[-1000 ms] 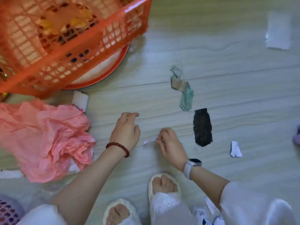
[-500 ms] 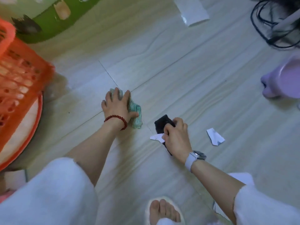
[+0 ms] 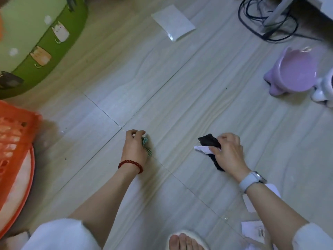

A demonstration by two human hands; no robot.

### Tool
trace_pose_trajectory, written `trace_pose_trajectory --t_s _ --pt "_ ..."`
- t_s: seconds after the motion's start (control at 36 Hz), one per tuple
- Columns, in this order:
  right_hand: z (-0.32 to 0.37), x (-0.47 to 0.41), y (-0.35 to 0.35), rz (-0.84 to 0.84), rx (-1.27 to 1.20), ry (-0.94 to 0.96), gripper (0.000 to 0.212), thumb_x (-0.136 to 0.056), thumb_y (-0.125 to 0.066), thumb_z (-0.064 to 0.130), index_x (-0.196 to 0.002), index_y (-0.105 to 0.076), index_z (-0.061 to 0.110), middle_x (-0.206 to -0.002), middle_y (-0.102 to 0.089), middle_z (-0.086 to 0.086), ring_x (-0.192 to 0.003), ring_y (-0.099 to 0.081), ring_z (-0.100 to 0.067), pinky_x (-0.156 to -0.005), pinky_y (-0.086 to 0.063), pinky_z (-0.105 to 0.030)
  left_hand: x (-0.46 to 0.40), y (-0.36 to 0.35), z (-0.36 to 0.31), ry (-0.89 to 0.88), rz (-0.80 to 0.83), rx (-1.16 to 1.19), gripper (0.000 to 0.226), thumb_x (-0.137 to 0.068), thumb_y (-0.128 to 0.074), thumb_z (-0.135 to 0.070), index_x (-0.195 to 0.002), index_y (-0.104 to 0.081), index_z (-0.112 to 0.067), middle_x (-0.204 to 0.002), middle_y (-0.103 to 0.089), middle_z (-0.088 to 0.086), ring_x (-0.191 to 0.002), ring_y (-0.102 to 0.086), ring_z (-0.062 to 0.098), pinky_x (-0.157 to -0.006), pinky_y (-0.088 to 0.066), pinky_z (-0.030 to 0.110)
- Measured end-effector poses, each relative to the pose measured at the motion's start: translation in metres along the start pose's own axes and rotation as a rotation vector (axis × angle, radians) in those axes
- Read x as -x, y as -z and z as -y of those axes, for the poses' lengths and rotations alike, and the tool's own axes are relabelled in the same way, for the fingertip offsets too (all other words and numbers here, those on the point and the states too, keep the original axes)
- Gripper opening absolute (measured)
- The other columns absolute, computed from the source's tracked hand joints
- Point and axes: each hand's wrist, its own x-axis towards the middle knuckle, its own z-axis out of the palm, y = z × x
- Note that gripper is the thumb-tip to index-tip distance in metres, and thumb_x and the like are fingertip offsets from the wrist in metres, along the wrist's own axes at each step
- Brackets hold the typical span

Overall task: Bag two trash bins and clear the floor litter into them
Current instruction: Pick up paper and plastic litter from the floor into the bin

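My left hand (image 3: 134,147), with a red bead bracelet, is closed around a green-and-white striped scrap (image 3: 146,146) just above the pale tiled floor. My right hand (image 3: 228,154), with a white watch on the wrist, grips a black scrap (image 3: 209,140) together with a small white paper piece (image 3: 202,149). An orange mesh bin (image 3: 14,134) stands at the left edge on a red-rimmed round base. A white paper sheet (image 3: 173,22) lies on the floor at the far top centre.
A green tub (image 3: 45,42) with cat pictures sits top left. A purple stool (image 3: 297,71) stands right, with black cables (image 3: 266,20) behind it. White papers (image 3: 255,230) lie by my right forearm. My slippered foot (image 3: 185,240) is at the bottom.
Both hands went from picking at a tiny scrap to grabbing the striped and black pieces, then lifted them off the floor. The view swung away from the pink bag and the orange bin.
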Motion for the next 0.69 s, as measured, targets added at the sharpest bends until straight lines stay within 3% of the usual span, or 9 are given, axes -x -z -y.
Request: trace_pose_trajectory --t_s 0.08,0.17,0.25,0.36,0.47,0.58,0.69 --pt "-0.014 0.003 -0.009 0.02 0.057 -0.002 0.024 -0.085 -0.059 0.027 -0.104 -0.064 0.012 -0.148 -0.026 -0.007 -0.137 -0.015 -0.027 -0.105 -0.023 -0.039 0.004 -0.006 -0.017 -0.026 0.04 0.004 0.058 -0.079 -0.036 0.015 -0.13 -0.045 -0.009 -0.133 -0.04 0.011 -0.12 -0.044 0.027 -0.091 -0.035 0.025" --pt "-0.012 0.012 -0.013 0.018 -0.025 0.034 0.046 -0.077 -0.065 0.046 -0.098 -0.065 0.006 -0.135 -0.037 -0.014 -0.121 -0.033 -0.036 -0.099 -0.03 -0.037 0.009 -0.013 -0.031 -0.078 0.083 -0.017 0.058 -0.078 -0.035 0.016 -0.13 -0.045 -0.009 -0.129 -0.045 0.014 -0.121 -0.042 0.028 -0.094 -0.035 0.029" --pt "-0.004 0.017 -0.01 0.035 -0.117 0.014 0.074 -0.063 -0.041 0.061 -0.098 -0.063 -0.001 -0.114 -0.046 -0.019 -0.104 -0.042 -0.033 -0.088 -0.033 -0.032 0.019 -0.02 -0.045 -0.142 0.115 -0.018 0.056 -0.078 -0.036 0.017 -0.128 -0.047 -0.007 -0.127 -0.045 0.015 -0.12 -0.043 0.028 -0.093 -0.036 0.029" --pt "-0.005 0.028 0.002 0.033 -0.252 -0.045 0.064 -0.062 -0.035 0.047 -0.096 -0.06 0.0 -0.091 -0.053 -0.013 -0.091 -0.046 -0.027 -0.073 -0.028 -0.026 0.038 -0.031 -0.066 -0.24 0.174 -0.01 0.054 -0.077 -0.038 0.017 -0.124 -0.051 -0.005 -0.122 -0.044 0.016 -0.115 -0.045 0.028 -0.087 -0.037 0.025" --pt "-0.036 0.048 0.024 -0.135 -0.51 -0.181 0.014 -0.084 -0.052 0.013 -0.092 -0.057 0.003 -0.082 -0.055 -0.004 -0.077 -0.048 -0.022 -0.056 -0.034 -0.015 0.061 -0.05 -0.087 -0.308 0.271 -0.029 0.05 -0.076 -0.041 0.016 -0.12 -0.053 -0.005 -0.117 -0.043 0.016 -0.11 -0.045 0.028 -0.083 -0.037 0.024" --pt "-0.087 0.073 0.045 -0.249 -0.589 -0.281 0.015 -0.086 -0.055 0.007 -0.1 -0.056 0.003 -0.088 -0.057 -0.003 -0.083 -0.051 -0.019 -0.064 -0.035 -0.022 0.084 -0.079 -0.109 -0.384 0.381 -0.043 0.045 -0.075 -0.042 0.015 -0.115 -0.056 -0.004 -0.112 -0.044 0.014 -0.104 -0.045 0.027 -0.077 -0.036 0.023" --pt "-0.125 0.099 0.06 -0.359 -0.661 -0.365 0.011 -0.086 -0.056 0.005 -0.094 -0.053 0.011 -0.077 -0.053 0.005 -0.077 -0.05 -0.016 -0.055 -0.037 -0.009 0.108 -0.113 -0.131 -0.503 0.501 -0.13 0.049 -0.078 -0.042 0.013 -0.118 -0.056 -0.01 -0.12 -0.044 0.009 -0.109 -0.041 0.025 -0.08 -0.047 0.034"
